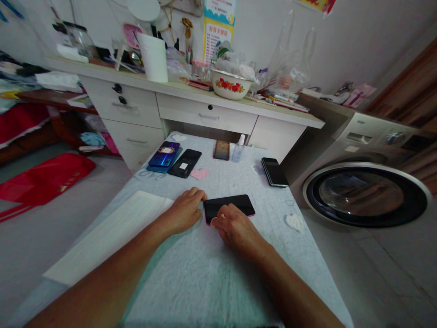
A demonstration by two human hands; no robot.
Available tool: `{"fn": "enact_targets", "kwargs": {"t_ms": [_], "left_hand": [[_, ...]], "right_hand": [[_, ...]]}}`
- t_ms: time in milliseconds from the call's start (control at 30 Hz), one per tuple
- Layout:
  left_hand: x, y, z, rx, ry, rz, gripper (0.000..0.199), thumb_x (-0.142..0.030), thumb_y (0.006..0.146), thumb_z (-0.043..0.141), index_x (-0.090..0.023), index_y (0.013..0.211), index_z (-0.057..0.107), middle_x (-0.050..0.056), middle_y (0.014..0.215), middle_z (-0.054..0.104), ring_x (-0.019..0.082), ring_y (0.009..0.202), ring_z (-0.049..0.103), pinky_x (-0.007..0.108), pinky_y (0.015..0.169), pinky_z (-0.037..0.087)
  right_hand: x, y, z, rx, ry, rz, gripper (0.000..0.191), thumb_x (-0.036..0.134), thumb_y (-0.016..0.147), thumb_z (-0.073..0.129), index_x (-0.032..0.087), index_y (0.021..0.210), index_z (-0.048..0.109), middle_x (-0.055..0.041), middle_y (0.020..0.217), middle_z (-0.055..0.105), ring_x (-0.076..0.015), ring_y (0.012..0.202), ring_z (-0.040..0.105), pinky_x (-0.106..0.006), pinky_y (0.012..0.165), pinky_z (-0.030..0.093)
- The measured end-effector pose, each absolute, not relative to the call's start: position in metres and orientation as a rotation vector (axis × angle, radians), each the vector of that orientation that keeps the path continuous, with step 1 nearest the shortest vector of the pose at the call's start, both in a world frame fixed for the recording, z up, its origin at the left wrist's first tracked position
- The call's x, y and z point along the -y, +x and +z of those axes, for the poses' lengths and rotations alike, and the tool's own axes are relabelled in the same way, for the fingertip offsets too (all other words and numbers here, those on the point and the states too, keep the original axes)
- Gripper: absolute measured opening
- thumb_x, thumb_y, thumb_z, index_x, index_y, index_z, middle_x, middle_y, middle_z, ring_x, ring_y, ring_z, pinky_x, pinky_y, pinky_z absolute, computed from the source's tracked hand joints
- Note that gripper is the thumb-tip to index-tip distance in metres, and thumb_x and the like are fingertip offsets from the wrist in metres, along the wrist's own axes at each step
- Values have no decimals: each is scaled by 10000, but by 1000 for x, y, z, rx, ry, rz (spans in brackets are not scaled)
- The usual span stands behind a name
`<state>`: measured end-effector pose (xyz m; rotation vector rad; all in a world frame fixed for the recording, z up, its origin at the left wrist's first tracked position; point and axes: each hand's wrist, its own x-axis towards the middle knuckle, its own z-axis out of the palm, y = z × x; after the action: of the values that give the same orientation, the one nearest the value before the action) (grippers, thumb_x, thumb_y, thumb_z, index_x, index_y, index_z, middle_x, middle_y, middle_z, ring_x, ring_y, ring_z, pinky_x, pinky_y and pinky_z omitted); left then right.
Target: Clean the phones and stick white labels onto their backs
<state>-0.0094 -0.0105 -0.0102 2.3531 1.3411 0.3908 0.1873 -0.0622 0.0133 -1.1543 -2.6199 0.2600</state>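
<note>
A black-screened smartphone (235,203) with a pinkish edge lies flat on the cloth-covered table (191,282). My left hand (186,210) has its fingers bent and closed at the phone's left end, steadying it there. Over the phone's lower left part, my right hand (237,228) is closed in a pinch; whatever it may hold is too small to make out. Beside my left forearm stretches a long white sheet or cloth (112,234). Just beyond the hands is a pink heart (199,174) on the tablecloth.
Blue phones (165,155) and a black phone (185,163) lie at the far left. At the back are a brown-screened item (221,150) and a clear spray bottle (238,149). Stacked phones (275,172) lie right. A washing machine (355,136) and a drawer desk (208,114) border the table.
</note>
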Motion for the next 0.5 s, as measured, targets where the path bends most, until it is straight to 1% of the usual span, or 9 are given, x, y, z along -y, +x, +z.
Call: {"fn": "enact_targets", "kwargs": {"t_ms": [133, 500], "left_hand": [[11, -9, -9, -1344, 2348, 391, 315, -79, 714, 448, -203, 999, 495, 61, 1035, 509, 224, 1036, 492, 365, 911, 404], [7, -11, -18, -1326, 2356, 425, 359, -62, 678, 439, -195, 1005, 504, 63, 1032, 510, 226, 1028, 482, 366, 911, 402]], "right_hand": [[61, 190, 11, 2590, -1157, 265, 175, 92, 868, 513, 182, 777, 633, -44, 835, 543, -163, 791, 448, -276, 692, 352], [62, 173, 4, 2642, -1096, 154, 197, 134, 911, 479, 167, 750, 587, -29, 830, 530, -149, 783, 432, -264, 676, 330]]}}
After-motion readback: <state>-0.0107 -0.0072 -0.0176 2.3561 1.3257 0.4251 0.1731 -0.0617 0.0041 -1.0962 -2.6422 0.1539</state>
